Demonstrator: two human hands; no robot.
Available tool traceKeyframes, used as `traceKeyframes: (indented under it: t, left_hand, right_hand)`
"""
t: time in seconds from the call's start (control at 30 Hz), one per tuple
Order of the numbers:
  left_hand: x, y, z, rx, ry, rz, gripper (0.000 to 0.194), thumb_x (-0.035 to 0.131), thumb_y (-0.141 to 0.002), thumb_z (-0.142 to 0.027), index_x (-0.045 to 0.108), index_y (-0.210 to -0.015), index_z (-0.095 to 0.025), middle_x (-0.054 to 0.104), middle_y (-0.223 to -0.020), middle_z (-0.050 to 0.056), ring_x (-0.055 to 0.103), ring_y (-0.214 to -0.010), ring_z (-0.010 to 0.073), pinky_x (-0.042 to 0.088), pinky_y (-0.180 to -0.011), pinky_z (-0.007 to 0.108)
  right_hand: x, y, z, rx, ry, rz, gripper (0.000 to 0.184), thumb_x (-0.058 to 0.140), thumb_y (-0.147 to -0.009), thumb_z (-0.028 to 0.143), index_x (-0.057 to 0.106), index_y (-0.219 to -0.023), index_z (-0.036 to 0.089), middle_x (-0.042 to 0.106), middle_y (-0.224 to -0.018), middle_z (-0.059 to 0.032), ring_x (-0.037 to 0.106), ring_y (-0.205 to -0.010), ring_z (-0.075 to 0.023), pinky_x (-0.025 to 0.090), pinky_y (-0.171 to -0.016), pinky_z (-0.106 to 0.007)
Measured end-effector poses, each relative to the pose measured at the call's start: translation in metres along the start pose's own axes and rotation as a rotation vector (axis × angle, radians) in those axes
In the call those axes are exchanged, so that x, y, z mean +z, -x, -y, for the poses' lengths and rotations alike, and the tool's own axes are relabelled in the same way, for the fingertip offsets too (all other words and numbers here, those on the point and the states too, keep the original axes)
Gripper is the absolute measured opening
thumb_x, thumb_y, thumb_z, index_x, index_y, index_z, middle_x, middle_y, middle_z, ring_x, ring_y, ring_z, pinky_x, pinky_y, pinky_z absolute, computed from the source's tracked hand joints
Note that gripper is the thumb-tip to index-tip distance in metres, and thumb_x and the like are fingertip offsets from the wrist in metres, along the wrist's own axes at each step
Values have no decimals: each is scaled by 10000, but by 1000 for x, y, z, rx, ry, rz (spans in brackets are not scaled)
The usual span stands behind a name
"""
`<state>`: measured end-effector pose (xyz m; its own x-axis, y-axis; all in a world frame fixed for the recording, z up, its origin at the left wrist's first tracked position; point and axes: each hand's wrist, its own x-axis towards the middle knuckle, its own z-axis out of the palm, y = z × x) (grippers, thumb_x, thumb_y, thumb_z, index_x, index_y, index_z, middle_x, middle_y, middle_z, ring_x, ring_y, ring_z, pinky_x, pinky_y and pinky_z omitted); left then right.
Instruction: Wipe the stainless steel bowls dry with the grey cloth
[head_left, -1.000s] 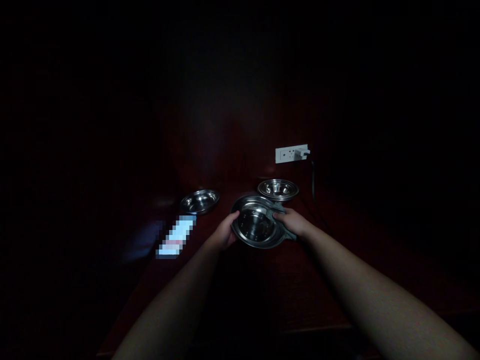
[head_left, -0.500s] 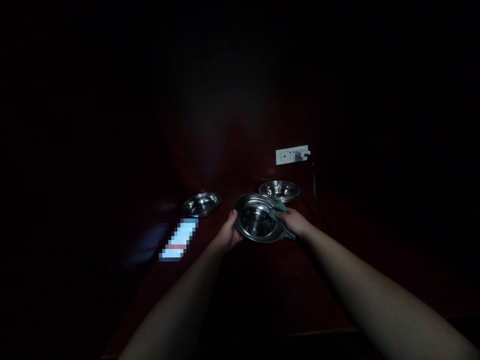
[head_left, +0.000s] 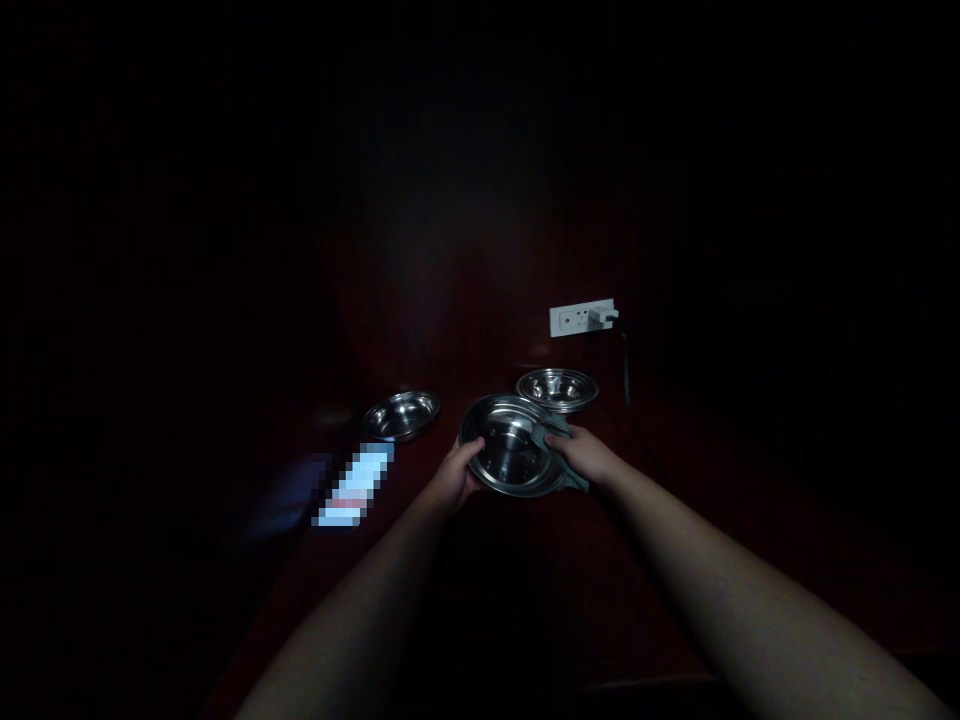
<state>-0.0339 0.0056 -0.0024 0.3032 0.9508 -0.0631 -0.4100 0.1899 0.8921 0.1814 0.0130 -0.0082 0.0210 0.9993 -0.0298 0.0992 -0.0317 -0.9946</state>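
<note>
Bowl: located between your two hands, in front of you over the table, its open side tilted toward you. You cannot tell whether its underside touches the table.

Left hand: your fingers are closed on the left rim. Your thumb lies over the edge and onto the inner wall; your other fingers go behind the outside, mostly hidden from you.

Right hand: your fingers are closed on the right rim through the cloth. Your thumb presses the cloth against the inside; you cannot see all the fingers behind. The cloth folds over the rim, and a loose end hangs below your hand.

Just behind the bowl, to its right, you see a stack of shiny metal dishes on the table. Farther left, apart from the bowl, you see a single pan. On your side of the pan lies a lit phone, its screen blurred into blocks.

On the wall beyond the stack, locate the white socket. Its right end carries a plug, with a dark cord hanging nearby.
</note>
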Motion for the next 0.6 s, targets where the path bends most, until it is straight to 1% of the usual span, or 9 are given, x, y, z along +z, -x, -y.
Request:
traceKeyframes:
  t: [0.13,0.37,0.5,0.6]
  left_hand:
    - [0,-2,1,-11,8,6,491,615,-758,-291,460,-1217,-209,568,-1192,146,615,-955,294,549,-657,445]
    - [-1,-1,3,2,25,54,530,621,-747,-263,444,-1244,-217,548,-1234,129,599,-1007,287,524,-768,481]
    - [2,0,5,63,50,58,624,641,-725,-216,392,-1295,-267,541,-1251,95,590,-1028,271,501,-835,472]
    - [5,0,6,137,72,78,693,662,-711,-198,350,-1319,-315,539,-1252,64,563,-1076,254,478,-885,445]
  right_hand:
    - [0,-1,-2,1,-16,-6,187,581,-757,204,652,-911,125,713,-850,-91,677,-693,-178,536,-661,-278]
    - [-1,0,0,10,-8,-11,197,575,-755,197,643,-925,126,715,-825,-82,670,-680,-173,532,-660,-281]
    - [0,3,3,-5,31,-48,166,566,-761,188,642,-897,131,711,-811,-72,659,-661,-159,524,-627,-257]
    - [1,5,4,-34,51,-68,154,541,-781,189,632,-891,129,708,-797,-70,652,-638,-149,516,-599,-241]
